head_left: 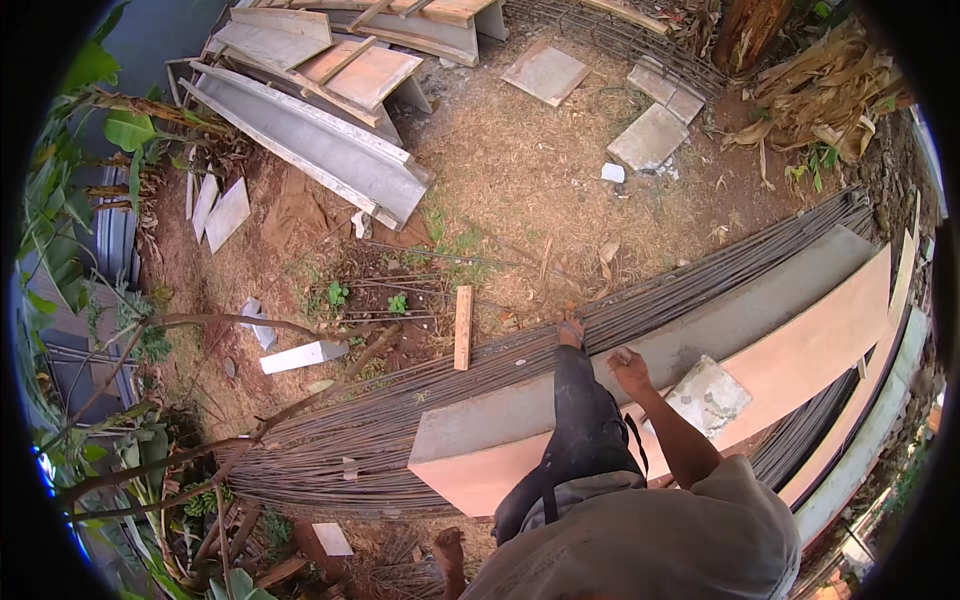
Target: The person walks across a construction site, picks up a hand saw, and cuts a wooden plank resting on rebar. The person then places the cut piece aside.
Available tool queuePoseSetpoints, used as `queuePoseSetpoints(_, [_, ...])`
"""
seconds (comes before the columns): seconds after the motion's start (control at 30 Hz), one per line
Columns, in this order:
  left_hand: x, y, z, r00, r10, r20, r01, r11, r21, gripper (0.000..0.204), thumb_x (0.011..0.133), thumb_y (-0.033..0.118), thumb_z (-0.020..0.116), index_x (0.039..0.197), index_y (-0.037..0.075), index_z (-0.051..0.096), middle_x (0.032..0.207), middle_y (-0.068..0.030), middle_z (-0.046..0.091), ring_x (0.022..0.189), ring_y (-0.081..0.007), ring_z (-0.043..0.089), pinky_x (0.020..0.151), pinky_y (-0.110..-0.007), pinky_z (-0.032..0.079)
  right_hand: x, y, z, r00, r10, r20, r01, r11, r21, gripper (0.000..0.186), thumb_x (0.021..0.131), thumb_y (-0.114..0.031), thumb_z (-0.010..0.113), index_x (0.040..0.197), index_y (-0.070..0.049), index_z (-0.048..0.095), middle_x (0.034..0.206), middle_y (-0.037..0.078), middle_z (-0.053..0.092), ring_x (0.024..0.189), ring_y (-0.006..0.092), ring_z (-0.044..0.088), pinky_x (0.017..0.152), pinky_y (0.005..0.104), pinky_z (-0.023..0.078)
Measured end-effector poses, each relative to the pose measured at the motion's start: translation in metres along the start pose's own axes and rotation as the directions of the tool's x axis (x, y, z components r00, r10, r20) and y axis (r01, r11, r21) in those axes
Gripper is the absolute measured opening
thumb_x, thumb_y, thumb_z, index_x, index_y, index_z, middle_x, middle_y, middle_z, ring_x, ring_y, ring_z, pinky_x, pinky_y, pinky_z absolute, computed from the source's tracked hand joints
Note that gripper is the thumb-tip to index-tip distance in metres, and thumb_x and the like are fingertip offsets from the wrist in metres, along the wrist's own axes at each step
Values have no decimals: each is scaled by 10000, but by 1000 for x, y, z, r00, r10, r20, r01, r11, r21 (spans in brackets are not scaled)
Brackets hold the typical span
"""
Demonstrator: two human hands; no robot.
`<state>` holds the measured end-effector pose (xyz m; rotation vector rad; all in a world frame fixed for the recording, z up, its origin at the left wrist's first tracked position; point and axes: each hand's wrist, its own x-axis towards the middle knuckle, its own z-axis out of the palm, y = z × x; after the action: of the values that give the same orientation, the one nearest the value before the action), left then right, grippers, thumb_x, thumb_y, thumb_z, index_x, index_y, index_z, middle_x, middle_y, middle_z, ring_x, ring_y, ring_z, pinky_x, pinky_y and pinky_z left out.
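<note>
Long board (700, 325) near right hand (628, 371); left hand (450, 549) beside torso (630, 535); cannot tell either grip's state.

Outdoor building yard (230, 300): piled metal rods (320, 465), long panels (500, 418), dry grass (520, 190).

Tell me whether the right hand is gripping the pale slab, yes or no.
No, a gap shows between the right hand and the pale slab, which lies over the orange board.

Soft, even daylight casts faint shadows, while fisheye distortion bends straight edges toward the black rim.
</note>
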<state>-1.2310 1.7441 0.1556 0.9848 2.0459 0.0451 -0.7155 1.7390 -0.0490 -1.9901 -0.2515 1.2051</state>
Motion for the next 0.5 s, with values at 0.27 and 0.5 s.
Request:
queuePoseSetpoints(0.27, [45,213,39,964,122,238,-127,992,8,218,867,177,601,901,-22,685,783,-141,694,681,-191,675,629,-315,523,-78,21,-165,867,480,-134,-483,743,-463,357,788,-344,588,875,-20,707,943,210,690,932,373,657,860,449,510])
queuePoseSetpoints(0.5, [194,366,90,437,650,622,-899,334,283,132,745,153,620,740,54,708,743,-124,688,720,-289,677,661,-374,541,52,-107,-191,905,318,-282,-328,945,13,246,862,-231,606,981,-19,645,762,80,656,569,160,615,497,303,507])
